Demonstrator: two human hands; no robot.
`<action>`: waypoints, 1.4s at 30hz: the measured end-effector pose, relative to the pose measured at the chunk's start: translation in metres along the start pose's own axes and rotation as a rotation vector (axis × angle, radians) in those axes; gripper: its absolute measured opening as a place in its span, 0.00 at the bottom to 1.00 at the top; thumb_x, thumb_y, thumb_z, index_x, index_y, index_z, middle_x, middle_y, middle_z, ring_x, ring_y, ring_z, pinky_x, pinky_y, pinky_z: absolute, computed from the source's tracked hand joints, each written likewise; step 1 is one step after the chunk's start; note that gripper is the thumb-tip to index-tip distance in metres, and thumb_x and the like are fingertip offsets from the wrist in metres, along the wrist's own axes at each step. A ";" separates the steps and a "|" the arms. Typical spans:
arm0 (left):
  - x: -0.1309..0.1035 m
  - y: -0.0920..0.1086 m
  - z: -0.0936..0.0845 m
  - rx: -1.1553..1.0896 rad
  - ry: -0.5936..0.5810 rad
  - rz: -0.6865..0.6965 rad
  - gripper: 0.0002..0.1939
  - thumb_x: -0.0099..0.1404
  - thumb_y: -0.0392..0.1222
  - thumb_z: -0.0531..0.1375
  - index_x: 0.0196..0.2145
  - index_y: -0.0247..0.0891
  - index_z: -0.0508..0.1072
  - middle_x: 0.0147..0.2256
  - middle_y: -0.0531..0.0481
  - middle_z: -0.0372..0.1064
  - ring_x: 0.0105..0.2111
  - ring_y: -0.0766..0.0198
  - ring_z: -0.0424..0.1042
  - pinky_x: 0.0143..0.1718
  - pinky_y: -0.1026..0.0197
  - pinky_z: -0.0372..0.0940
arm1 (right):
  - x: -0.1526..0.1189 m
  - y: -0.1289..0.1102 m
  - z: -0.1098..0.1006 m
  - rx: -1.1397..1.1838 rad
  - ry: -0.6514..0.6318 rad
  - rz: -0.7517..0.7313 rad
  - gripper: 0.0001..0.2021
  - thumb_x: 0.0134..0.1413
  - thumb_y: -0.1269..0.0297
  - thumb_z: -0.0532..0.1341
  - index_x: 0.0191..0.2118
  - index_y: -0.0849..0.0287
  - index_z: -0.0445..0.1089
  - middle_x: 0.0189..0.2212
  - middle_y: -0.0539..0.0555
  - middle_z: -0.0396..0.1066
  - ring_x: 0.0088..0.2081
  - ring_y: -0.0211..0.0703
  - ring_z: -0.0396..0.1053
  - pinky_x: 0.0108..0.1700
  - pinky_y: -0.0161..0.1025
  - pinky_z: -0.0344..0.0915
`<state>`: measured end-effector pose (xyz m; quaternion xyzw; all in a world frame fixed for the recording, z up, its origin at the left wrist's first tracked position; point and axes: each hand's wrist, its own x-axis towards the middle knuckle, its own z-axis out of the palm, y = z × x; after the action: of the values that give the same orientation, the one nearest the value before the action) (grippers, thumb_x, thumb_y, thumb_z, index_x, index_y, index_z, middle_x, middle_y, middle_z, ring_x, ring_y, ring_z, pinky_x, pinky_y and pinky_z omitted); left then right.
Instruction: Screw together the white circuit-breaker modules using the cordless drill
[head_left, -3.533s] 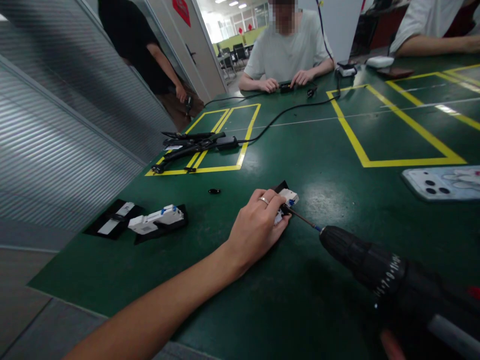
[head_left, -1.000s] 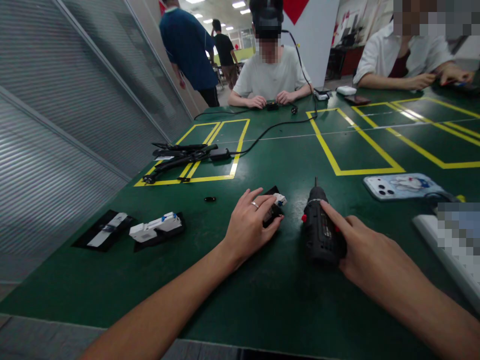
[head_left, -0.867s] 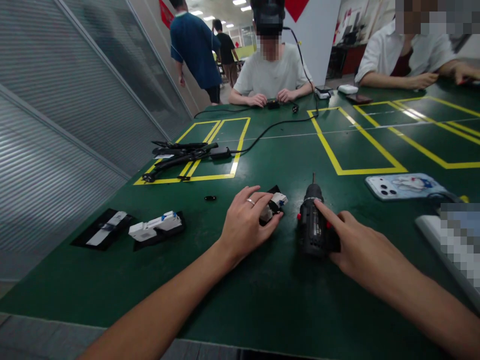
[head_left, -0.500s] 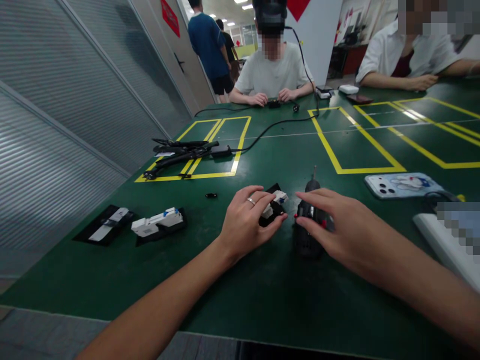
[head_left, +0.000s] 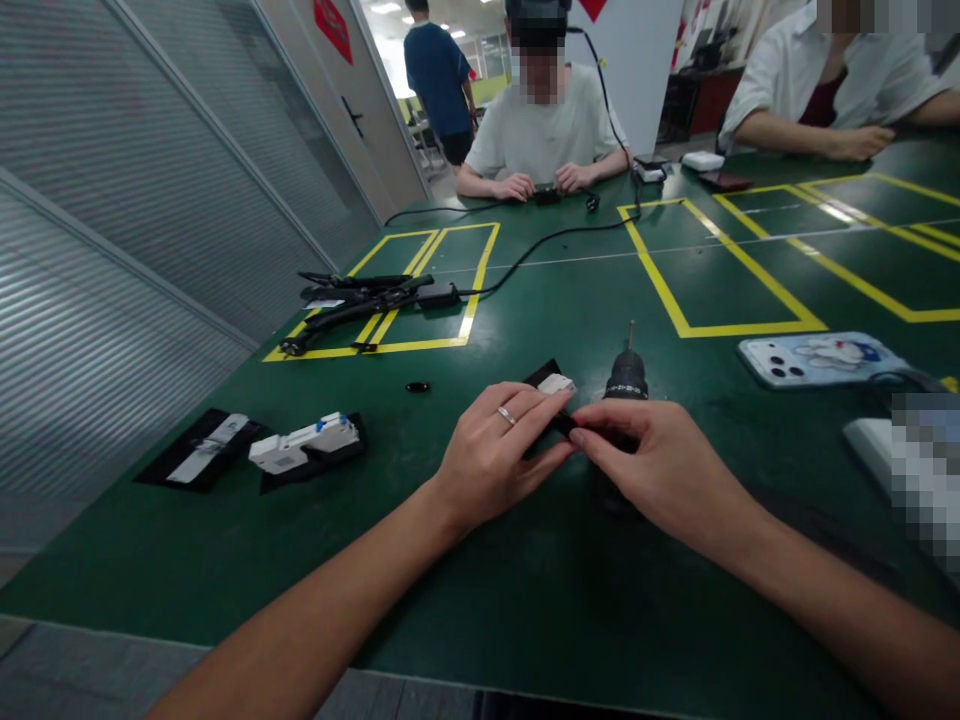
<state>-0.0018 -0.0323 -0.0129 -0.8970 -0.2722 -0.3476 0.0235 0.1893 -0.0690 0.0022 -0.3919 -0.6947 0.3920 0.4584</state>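
Observation:
My left hand (head_left: 491,445), with a ring on one finger, is closed around a white and black part (head_left: 556,384) and hides most of it. The fingertips of my right hand (head_left: 645,445) are pinched at a small black piece (head_left: 564,422) at the near edge of that part. Behind my right hand a black electric screwdriver (head_left: 627,378) lies on the green table, its bit pointing away from me. Farther left are a white block with blue bits (head_left: 304,446) on a black sheet and a white strip (head_left: 208,448) on another black sheet.
A small black oval piece (head_left: 418,386) lies left of my hands. Black folded gear with a cable (head_left: 367,300) is farther back. A phone (head_left: 821,360) and a white device (head_left: 874,450) are at the right. People sit across the table (head_left: 420,560).
My right hand has moved left, off the screwdriver, and its fingertips have closed at the part by my left hand. The camera view has shifted slightly.

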 end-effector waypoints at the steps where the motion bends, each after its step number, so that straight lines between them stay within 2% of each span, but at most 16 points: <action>1: 0.000 0.000 0.000 -0.034 -0.004 0.004 0.26 0.59 0.39 0.63 0.55 0.36 0.63 0.43 0.44 0.72 0.44 0.58 0.69 0.46 0.52 0.67 | -0.001 0.001 0.001 -0.036 0.026 -0.040 0.21 0.55 1.01 0.62 0.43 0.68 0.73 0.37 0.49 0.64 0.37 0.41 0.65 0.38 0.32 0.60; 3: 0.000 0.000 0.001 -0.110 0.011 0.004 0.24 0.60 0.36 0.62 0.54 0.37 0.64 0.43 0.45 0.72 0.43 0.60 0.69 0.46 0.54 0.67 | -0.004 0.004 0.005 -0.099 0.074 -0.161 0.17 0.56 0.97 0.58 0.43 0.70 0.72 0.39 0.52 0.63 0.39 0.43 0.63 0.43 0.34 0.57; 5: 0.000 0.001 0.002 -0.184 0.049 0.002 0.20 0.61 0.32 0.60 0.51 0.37 0.67 0.42 0.46 0.72 0.42 0.63 0.70 0.44 0.56 0.68 | -0.007 0.008 0.009 -0.132 0.096 -0.265 0.11 0.60 0.86 0.55 0.44 0.71 0.70 0.40 0.54 0.61 0.41 0.46 0.62 0.45 0.38 0.56; 8: 0.001 0.002 0.003 -0.277 0.107 -0.018 0.18 0.60 0.29 0.60 0.48 0.37 0.68 0.40 0.48 0.73 0.41 0.65 0.71 0.43 0.59 0.69 | -0.011 0.012 0.014 -0.137 0.111 -0.305 0.12 0.64 0.76 0.50 0.46 0.69 0.68 0.41 0.56 0.60 0.42 0.47 0.61 0.46 0.41 0.56; 14: 0.000 0.005 0.001 -0.398 0.161 -0.072 0.15 0.58 0.29 0.62 0.44 0.37 0.69 0.38 0.48 0.73 0.40 0.65 0.72 0.41 0.60 0.71 | -0.014 0.012 0.016 -0.131 0.192 -0.322 0.09 0.63 0.77 0.50 0.43 0.69 0.67 0.39 0.55 0.60 0.41 0.45 0.62 0.45 0.40 0.57; 21: 0.000 0.007 -0.003 -0.386 0.177 -0.024 0.16 0.56 0.26 0.63 0.41 0.37 0.68 0.40 0.48 0.75 0.42 0.64 0.73 0.42 0.57 0.72 | -0.018 0.014 0.016 -0.104 0.239 -0.346 0.06 0.66 0.79 0.53 0.42 0.69 0.66 0.40 0.56 0.60 0.42 0.46 0.62 0.47 0.41 0.58; 28: 0.001 0.006 -0.008 -0.341 0.199 -0.003 0.13 0.57 0.29 0.63 0.39 0.37 0.68 0.38 0.48 0.75 0.41 0.63 0.73 0.41 0.57 0.72 | -0.023 0.012 0.018 -0.052 0.310 -0.375 0.05 0.67 0.81 0.56 0.42 0.68 0.67 0.41 0.57 0.61 0.42 0.48 0.63 0.48 0.42 0.59; 35: 0.000 0.005 -0.006 -0.362 0.217 -0.003 0.16 0.53 0.26 0.65 0.39 0.36 0.68 0.38 0.47 0.75 0.40 0.63 0.72 0.40 0.56 0.72 | -0.023 0.008 0.018 -0.062 0.354 -0.335 0.06 0.65 0.80 0.58 0.45 0.68 0.68 0.41 0.55 0.62 0.42 0.46 0.63 0.47 0.40 0.59; 38: 0.000 0.006 -0.004 -0.395 0.218 -0.029 0.16 0.53 0.25 0.65 0.38 0.35 0.68 0.38 0.47 0.75 0.40 0.63 0.72 0.41 0.56 0.71 | -0.021 0.008 0.018 -0.088 0.323 -0.336 0.08 0.65 0.79 0.56 0.47 0.67 0.69 0.42 0.55 0.61 0.42 0.46 0.63 0.48 0.40 0.59; 42: -0.001 0.006 0.001 -0.522 0.189 -0.147 0.11 0.57 0.28 0.62 0.37 0.36 0.67 0.38 0.47 0.74 0.39 0.63 0.73 0.41 0.56 0.71 | -0.017 0.009 0.017 -0.061 0.225 -0.310 0.11 0.65 0.78 0.54 0.48 0.68 0.71 0.42 0.56 0.61 0.43 0.47 0.62 0.47 0.42 0.59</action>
<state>0.0017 -0.0376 -0.0134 -0.8142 -0.2343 -0.4887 -0.2082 0.1798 -0.0836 -0.0164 -0.3353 -0.7028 0.2494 0.5757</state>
